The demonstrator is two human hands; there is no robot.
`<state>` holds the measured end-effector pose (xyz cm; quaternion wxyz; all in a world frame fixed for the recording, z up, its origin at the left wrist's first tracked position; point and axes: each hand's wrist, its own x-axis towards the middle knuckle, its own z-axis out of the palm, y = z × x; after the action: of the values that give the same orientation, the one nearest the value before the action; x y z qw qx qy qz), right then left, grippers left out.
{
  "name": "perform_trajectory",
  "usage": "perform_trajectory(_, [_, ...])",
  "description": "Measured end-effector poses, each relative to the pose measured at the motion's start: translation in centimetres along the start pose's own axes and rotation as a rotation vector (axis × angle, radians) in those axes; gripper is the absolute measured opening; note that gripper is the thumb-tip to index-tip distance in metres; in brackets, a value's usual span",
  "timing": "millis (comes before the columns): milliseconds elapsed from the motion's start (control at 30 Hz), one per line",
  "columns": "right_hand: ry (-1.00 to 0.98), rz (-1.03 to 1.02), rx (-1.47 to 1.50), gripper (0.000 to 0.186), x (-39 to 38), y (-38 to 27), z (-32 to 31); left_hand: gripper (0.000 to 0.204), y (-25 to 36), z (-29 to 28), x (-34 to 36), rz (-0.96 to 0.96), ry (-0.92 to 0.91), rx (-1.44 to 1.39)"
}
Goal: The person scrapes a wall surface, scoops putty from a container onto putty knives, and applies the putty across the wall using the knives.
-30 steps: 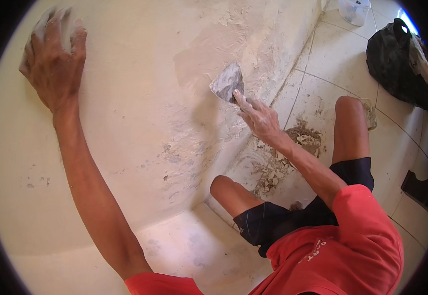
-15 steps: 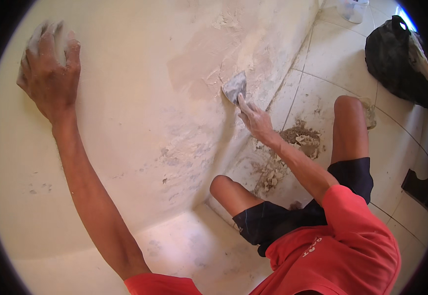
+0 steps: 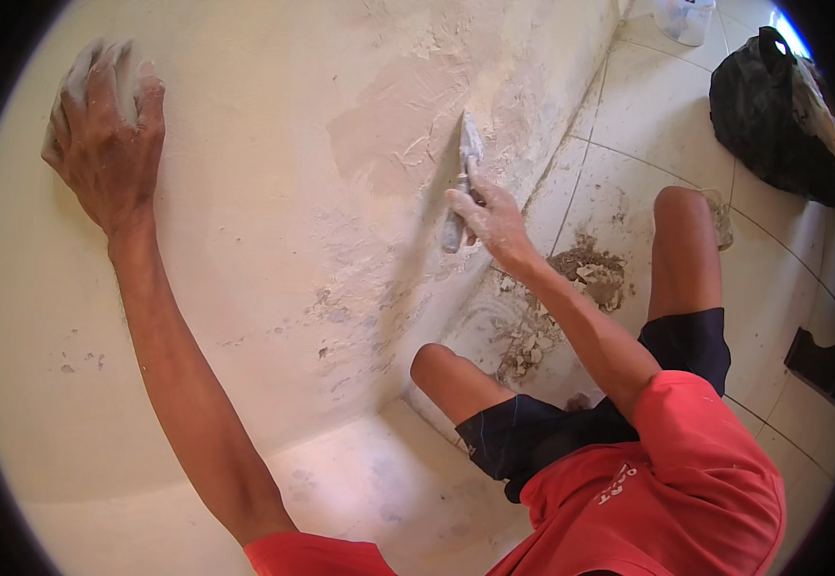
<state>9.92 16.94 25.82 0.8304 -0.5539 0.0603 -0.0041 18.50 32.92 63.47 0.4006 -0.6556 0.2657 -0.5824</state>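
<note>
My right hand (image 3: 496,216) grips a putty knife (image 3: 453,233), its grey handle pointing down and its plaster-smeared blade seen nearly edge-on. The blade tip is at the wall (image 3: 245,192), beside a pinkish-beige rough patch (image 3: 384,130) with raised ridges. Far to the left, my left hand (image 3: 110,144) rests against the same wall with fingers apart and fingertips whitened with dust; nothing shows in it.
Crumbled plaster debris (image 3: 585,269) lies on the tiled floor (image 3: 648,106) between my knees and the wall. A black plastic bag (image 3: 773,115) sits at the right, a translucent tub (image 3: 683,21) at the far edge. A dark object (image 3: 821,365) lies at the right rim.
My right hand has turned the putty knife: its blade was flat to view and now shows edge-on, with the handle visible. My left hand has shifted slightly right.
</note>
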Motion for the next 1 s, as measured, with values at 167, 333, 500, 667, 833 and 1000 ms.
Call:
perform_trajectory(167, [-0.041,-0.156,-0.180,0.051,-2.1,0.5,4.3,0.038,-0.4,-0.2,-0.3,0.020,-0.025,0.042])
perform_trajectory(333, [-0.035,-0.488,-0.344,0.073,-5.8,3.0,7.8,0.041,0.2,0.0,0.0,0.022,-0.042,0.082])
perform_trajectory(500, [-0.234,-0.278,-0.236,0.074,-10.0,4.1,6.3,0.042,-0.7,0.0,-0.3,0.044,-0.047,0.045])
perform_trajectory(667, [-0.069,0.008,-0.178,0.069,-4.1,-0.3,1.4,0.036,-0.1,0.3,-0.5,0.019,-0.017,0.076])
perform_trajectory(833, [-0.180,0.087,-0.021,0.068,-1.2,-2.6,1.8,0.036,-0.9,0.3,-0.2,0.046,-0.002,0.031])
perform_trajectory(1000, [-0.055,-0.347,-0.279,0.068,-5.1,1.6,7.5,0.036,-0.5,0.9,-0.2,0.044,-0.002,0.013])
